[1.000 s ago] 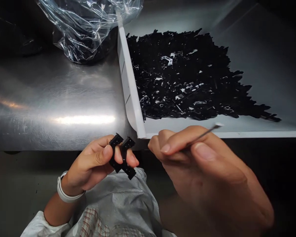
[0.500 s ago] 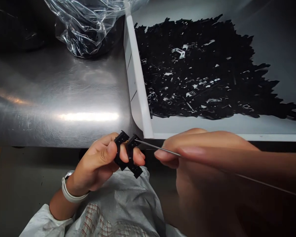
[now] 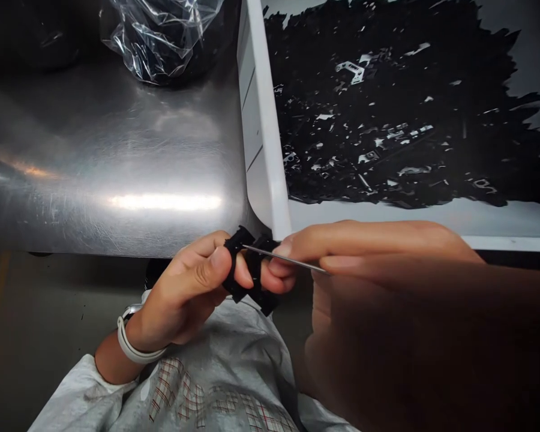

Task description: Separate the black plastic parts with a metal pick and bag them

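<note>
My left hand point(image 3: 198, 273) is closed on two small black plastic parts point(image 3: 234, 264), held between thumb and fingers in front of the table edge. They look angled and bracket-like, and the fingers cover some of them. My right hand point(image 3: 364, 258) pinches a thin metal rod point(image 3: 292, 261) that slants up to the left. Its tip lies against the part nearer my left thumb, and the shaft crosses over the other part. Whether the tip sits in a hole, I cannot tell. The right fingertips overlap the right-hand part.
A white bin point(image 3: 270, 120) at the right holds a large heap of flat black parts point(image 3: 387, 120), with shiny spots among them. To its left is a scratched metal table point(image 3: 117, 150). A clear plastic bag point(image 3: 162, 42) with dark contents stands at the back.
The rod's tip has moved left from the right-hand black part to the one beside my left thumb. Both hands are closer together, and the view has shifted slightly.
</note>
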{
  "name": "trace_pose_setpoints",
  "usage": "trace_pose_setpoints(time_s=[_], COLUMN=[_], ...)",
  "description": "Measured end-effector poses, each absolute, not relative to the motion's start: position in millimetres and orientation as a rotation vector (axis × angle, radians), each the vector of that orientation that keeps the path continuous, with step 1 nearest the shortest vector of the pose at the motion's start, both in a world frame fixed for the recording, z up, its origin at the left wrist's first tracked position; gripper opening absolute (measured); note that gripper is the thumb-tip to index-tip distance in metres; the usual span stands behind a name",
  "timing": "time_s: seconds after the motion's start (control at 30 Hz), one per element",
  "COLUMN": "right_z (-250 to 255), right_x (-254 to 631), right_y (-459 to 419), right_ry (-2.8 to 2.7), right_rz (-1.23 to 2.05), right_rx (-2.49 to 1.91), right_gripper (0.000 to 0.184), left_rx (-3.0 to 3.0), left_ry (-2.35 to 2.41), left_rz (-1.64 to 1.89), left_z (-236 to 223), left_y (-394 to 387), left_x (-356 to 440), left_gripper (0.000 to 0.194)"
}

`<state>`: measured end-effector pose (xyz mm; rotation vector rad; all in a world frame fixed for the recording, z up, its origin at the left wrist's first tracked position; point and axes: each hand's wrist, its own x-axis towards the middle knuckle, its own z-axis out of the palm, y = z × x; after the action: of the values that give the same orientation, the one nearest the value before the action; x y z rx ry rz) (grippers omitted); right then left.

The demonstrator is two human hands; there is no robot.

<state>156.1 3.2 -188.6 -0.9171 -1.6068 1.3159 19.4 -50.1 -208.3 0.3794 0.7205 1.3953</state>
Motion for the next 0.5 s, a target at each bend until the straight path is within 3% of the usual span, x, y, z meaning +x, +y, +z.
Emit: trace_pose_setpoints(time_s=[0.1,0.27,0.5], right_z=[-191,-183,-184], right_x=[159,164,162], right_y=[1,12,11], right_ry=[-1.672,-1.770,-2.054], right_rz=[1.220,1.239,1.034], right_rx=[-0.898,-0.892,-0.787], right_gripper=[0.016,0.028,0.028], left_rx=[0.393,0.417,0.432], left_ry=[0.751,0.745,0.754], left_rz=[1.370,1.392,1.403], left_z=[-207,-210,-209], left_y=[-49,-50,-49], left_x=[19,18,19], left_gripper=[0.041,0.041,0.039])
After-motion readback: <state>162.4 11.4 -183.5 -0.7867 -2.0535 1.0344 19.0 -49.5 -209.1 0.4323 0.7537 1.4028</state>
